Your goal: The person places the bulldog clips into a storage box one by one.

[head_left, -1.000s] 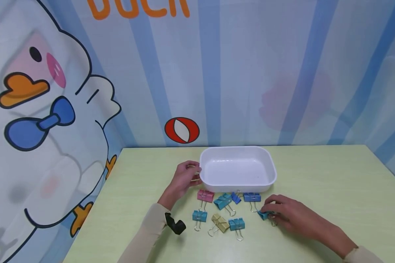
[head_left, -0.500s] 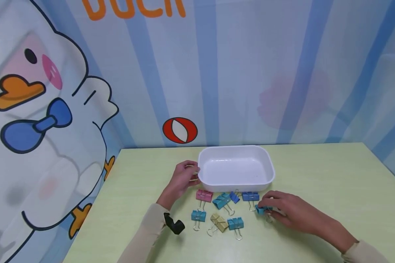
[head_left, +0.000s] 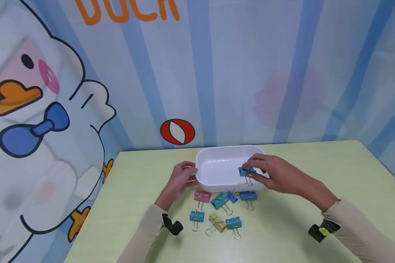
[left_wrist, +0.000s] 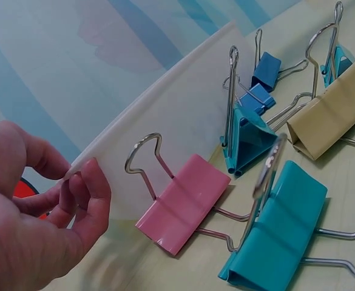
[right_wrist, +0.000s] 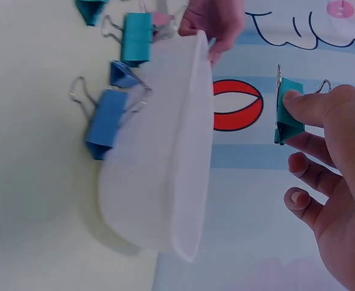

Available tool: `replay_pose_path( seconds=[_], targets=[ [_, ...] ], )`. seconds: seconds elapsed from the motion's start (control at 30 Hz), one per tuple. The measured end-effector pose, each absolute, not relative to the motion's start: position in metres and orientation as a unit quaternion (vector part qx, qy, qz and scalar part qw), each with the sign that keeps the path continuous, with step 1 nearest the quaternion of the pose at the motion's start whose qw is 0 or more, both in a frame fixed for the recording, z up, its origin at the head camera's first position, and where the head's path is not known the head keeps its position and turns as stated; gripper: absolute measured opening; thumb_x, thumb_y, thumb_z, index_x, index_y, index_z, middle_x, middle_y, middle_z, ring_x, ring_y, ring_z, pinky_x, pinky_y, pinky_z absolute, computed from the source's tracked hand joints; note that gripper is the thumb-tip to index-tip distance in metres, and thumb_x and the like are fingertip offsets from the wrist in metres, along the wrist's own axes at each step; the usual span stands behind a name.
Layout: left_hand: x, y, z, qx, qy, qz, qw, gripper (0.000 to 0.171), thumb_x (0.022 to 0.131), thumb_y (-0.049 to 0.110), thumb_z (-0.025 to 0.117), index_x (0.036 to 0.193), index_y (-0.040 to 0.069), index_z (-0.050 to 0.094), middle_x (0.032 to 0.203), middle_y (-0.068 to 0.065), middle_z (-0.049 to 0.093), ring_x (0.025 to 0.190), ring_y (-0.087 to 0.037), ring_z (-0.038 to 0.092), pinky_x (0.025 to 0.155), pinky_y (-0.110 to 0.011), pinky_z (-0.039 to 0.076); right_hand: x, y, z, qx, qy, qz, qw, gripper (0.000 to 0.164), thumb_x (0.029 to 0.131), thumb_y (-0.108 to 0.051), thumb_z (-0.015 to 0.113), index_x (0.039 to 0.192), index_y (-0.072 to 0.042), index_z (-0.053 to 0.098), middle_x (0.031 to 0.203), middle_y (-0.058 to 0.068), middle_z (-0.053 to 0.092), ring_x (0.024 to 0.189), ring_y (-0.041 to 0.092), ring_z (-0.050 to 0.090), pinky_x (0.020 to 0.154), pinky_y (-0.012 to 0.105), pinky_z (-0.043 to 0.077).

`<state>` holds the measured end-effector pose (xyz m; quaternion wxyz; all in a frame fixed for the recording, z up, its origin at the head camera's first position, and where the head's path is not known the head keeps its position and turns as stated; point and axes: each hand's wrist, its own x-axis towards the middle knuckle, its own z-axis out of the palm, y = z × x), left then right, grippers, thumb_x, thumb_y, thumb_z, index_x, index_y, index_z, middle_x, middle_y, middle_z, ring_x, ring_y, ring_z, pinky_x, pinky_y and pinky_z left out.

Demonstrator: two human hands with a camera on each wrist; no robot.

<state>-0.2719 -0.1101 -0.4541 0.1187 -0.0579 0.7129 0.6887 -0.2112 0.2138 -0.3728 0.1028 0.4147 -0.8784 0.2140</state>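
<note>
Between thumb and fingers my right hand pinches a teal binder clip, held over the right part of a white tray. My left hand grips the tray's left rim, thumb on one side and fingers on the other. In front of the tray lie a pink binder clip, a larger blue one, a small blue one and a teal one. Nearer to me are a tan binder clip between two teal clips, one left and one right.
A pale yellow-green table carries everything. Behind it hangs a printed cloth backdrop with stripes and a cartoon duck. A black band with a small device is on the left wrist, another on the right.
My right hand has lifted the teal binder clip from the table and carried it up and left over the tray. The left hand keeps its place at the rim.
</note>
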Motion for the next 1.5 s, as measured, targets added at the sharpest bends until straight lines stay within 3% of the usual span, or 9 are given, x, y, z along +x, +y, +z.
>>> replay_pose_path(
  seconds=[0.3,0.47,0.53,0.67,0.77,0.97,1.23,1.5],
  targets=[
    [-0.273,-0.111,-0.455,-0.059,0.710,0.691,0.123,0.032,0.102,0.014,0.061,0.130,0.000,0.054,0.123,-0.020,0.063,0.092,-0.027,0.069,0.075,-0.031,0.061,-0.245,0.203,-0.351,0.405,-0.878,0.237,0.097,0.028,0.095,-0.007,0.074,0.122,-0.012,0.072,0.110,-0.003,0.070,0.091,0.010,0.064,0.073,0.034,0.058],
    [-0.274,-0.110,-0.455,-0.058,0.711,0.690,0.124,0.033,0.102,0.014,0.061,0.130,0.000,0.054,0.122,-0.020,0.063,0.091,-0.027,0.069,0.075,-0.030,0.061,-0.255,0.200,-0.345,0.404,-0.878,0.240,0.096,0.028,0.095,-0.007,0.074,0.123,-0.009,0.071,0.113,0.003,0.071,0.090,0.015,0.064,0.072,0.034,0.058],
    [-0.274,-0.109,-0.455,-0.059,0.712,0.688,0.124,0.033,0.102,0.015,0.061,0.131,0.001,0.054,0.123,-0.020,0.063,0.092,-0.028,0.068,0.075,-0.030,0.061,-0.258,0.199,-0.343,0.389,-0.885,0.240,0.088,0.035,0.094,-0.013,0.077,0.129,-0.010,0.069,0.119,0.005,0.069,0.094,0.018,0.064,0.073,0.036,0.059],
    [-0.274,-0.108,-0.455,-0.061,0.714,0.687,0.123,0.034,0.102,0.015,0.061,0.131,0.001,0.054,0.124,-0.020,0.063,0.094,-0.028,0.069,0.076,-0.031,0.061,-0.257,0.199,-0.340,0.349,-0.904,0.238,0.061,0.065,0.087,-0.034,0.085,0.144,-0.016,0.060,0.135,0.008,0.061,0.113,0.026,0.061,0.081,0.043,0.060],
    [-0.274,-0.108,-0.456,-0.064,0.714,0.687,0.123,0.033,0.102,0.014,0.061,0.131,0.000,0.054,0.124,-0.020,0.063,0.093,-0.028,0.069,0.076,-0.031,0.061,-0.251,0.201,-0.342,0.334,-0.910,0.244,0.042,0.079,0.081,-0.043,0.089,0.149,-0.019,0.056,0.140,0.008,0.056,0.117,0.027,0.060,0.083,0.043,0.061],
    [-0.274,-0.110,-0.458,-0.062,0.715,0.685,0.124,0.033,0.102,0.014,0.060,0.132,0.000,0.054,0.125,-0.021,0.061,0.093,-0.028,0.068,0.074,-0.030,0.061,-0.235,0.207,-0.353,0.328,-0.909,0.257,0.028,0.075,0.082,-0.049,0.086,0.145,-0.020,0.058,0.139,0.007,0.057,0.111,0.026,0.062,0.079,0.037,0.061],
    [-0.273,-0.109,-0.454,-0.058,0.718,0.683,0.122,0.034,0.102,0.014,0.059,0.132,0.000,0.053,0.127,-0.021,0.060,0.097,-0.030,0.068,0.076,-0.031,0.061,-0.217,0.216,-0.370,0.346,-0.909,0.231,0.027,0.067,0.088,-0.050,0.080,0.143,-0.019,0.060,0.140,0.005,0.058,0.119,0.027,0.061,0.090,0.048,0.059],
    [-0.273,-0.108,-0.453,-0.065,0.721,0.679,0.123,0.034,0.102,0.015,0.060,0.133,0.000,0.053,0.127,-0.020,0.061,0.098,-0.029,0.068,0.076,-0.030,0.061,-0.199,0.217,-0.398,0.364,-0.902,0.233,-0.003,0.059,0.091,-0.051,0.076,0.139,-0.019,0.063,0.135,0.004,0.062,0.110,0.023,0.064,0.081,0.037,0.061]
  ],
)
